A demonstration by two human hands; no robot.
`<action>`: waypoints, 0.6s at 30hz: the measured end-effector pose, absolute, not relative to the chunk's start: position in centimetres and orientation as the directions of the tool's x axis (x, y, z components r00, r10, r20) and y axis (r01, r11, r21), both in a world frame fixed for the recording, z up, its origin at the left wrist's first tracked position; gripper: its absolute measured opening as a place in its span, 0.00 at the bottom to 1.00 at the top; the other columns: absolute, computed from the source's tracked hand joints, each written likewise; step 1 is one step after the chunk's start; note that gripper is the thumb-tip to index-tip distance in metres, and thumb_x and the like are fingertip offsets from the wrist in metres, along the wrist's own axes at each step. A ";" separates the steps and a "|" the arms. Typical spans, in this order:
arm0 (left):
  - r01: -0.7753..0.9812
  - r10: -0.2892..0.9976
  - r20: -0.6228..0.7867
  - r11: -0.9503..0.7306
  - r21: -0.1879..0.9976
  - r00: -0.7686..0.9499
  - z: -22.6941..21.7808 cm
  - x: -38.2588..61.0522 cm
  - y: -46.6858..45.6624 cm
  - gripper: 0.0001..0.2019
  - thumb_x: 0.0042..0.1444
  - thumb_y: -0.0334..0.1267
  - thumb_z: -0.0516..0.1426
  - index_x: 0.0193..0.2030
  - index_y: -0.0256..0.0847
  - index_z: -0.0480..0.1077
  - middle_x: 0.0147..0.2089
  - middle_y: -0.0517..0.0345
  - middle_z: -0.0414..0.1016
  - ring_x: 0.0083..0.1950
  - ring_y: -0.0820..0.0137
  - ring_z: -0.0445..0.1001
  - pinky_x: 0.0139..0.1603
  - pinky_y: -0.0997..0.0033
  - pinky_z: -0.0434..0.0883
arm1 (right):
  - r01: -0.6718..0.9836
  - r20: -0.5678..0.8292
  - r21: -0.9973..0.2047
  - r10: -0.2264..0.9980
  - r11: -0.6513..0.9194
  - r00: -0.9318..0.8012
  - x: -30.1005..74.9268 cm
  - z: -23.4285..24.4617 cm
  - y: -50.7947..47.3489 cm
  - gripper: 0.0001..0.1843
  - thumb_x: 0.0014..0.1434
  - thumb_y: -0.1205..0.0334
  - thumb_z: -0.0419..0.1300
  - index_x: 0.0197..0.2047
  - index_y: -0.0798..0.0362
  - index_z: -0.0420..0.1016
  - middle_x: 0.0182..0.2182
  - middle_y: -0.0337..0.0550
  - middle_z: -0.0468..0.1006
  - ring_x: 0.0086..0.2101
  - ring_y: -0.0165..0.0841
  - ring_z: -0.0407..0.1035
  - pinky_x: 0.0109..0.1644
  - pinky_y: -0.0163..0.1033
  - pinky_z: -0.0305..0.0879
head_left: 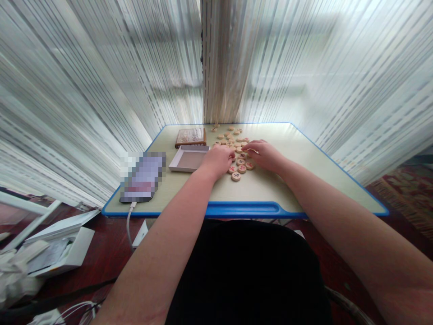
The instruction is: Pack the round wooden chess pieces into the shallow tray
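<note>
Resting on wooden discs [237,155]: L hand [219,160] & R hand [265,153], grip can't tell.

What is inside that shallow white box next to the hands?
The white box shows only its bare brownish floor, with no pieces visible inside. The left hand overlaps its right edge, so that corner cannot be seen.
</note>
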State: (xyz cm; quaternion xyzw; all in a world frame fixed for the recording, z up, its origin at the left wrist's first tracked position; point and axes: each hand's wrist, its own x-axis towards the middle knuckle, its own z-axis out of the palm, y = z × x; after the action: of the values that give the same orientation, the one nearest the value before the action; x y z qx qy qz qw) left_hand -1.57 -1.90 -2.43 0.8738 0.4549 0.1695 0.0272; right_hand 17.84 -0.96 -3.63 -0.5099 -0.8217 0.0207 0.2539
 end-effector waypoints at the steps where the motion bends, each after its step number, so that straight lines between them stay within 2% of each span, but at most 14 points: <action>1: 0.787 0.806 0.269 -0.582 0.204 0.527 -2.4 -1.6 -1.9 0.12 0.57 0.35 0.51 0.40 0.41 0.76 0.45 0.53 0.77 0.50 0.64 0.70 0.56 0.64 0.65 | 0.824 0.395 -0.295 0.847 0.483 -0.355 17.8 -3.7 -0.9 0.18 0.57 0.69 0.51 0.45 0.53 0.79 0.44 0.47 0.79 0.47 0.39 0.69 0.54 0.45 0.61; 8: 0.791 0.811 0.259 -0.576 0.204 0.524 -2.2 -1.5 -2.1 0.11 0.57 0.35 0.52 0.40 0.41 0.76 0.44 0.54 0.77 0.48 0.65 0.71 0.53 0.66 0.66 | 0.793 0.361 -0.281 0.825 0.540 -0.434 18.0 -4.2 -0.4 0.17 0.58 0.64 0.52 0.45 0.47 0.78 0.49 0.41 0.77 0.51 0.37 0.66 0.61 0.49 0.52; 18: 0.809 0.832 0.266 -0.544 0.222 0.487 -2.1 -1.4 -2.3 0.12 0.59 0.36 0.50 0.42 0.41 0.74 0.45 0.53 0.77 0.48 0.66 0.72 0.50 0.68 0.67 | 0.843 0.380 -0.260 0.852 0.471 -0.360 17.8 -3.5 -1.2 0.12 0.55 0.65 0.54 0.36 0.52 0.80 0.38 0.46 0.80 0.46 0.40 0.67 0.57 0.46 0.56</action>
State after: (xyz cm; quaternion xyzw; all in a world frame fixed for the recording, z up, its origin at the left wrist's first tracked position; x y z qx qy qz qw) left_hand -1.45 -2.32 -2.06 0.8615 0.4762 0.1729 0.0334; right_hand 17.82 -1.23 -3.52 -0.5140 -0.8244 0.0099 0.2366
